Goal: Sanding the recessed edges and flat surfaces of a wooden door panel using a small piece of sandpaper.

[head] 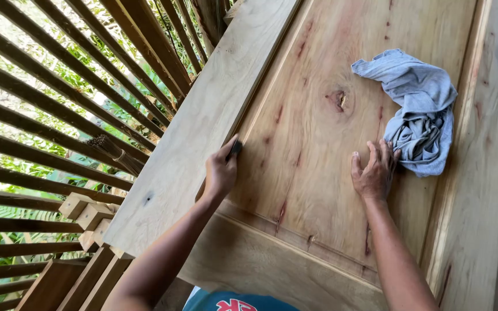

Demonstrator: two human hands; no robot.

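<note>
1. The left hand (220,173) gripped a small dark sanding block (235,148) against the groove beside the left stile of the wooden door panel (312,132).
2. The block's long axis ran along the groove, pointing away from the person.
3. The right hand (374,173) lay flat and empty, fingers spread, touching a grey cloth (422,109).

We see a pale tan door (318,115) streaked red-brown with a dark knot (336,99), a grey-blue cloth (422,109), brown slats (59,103) against green leaves (7,144), and a dark block (235,148)
</note>
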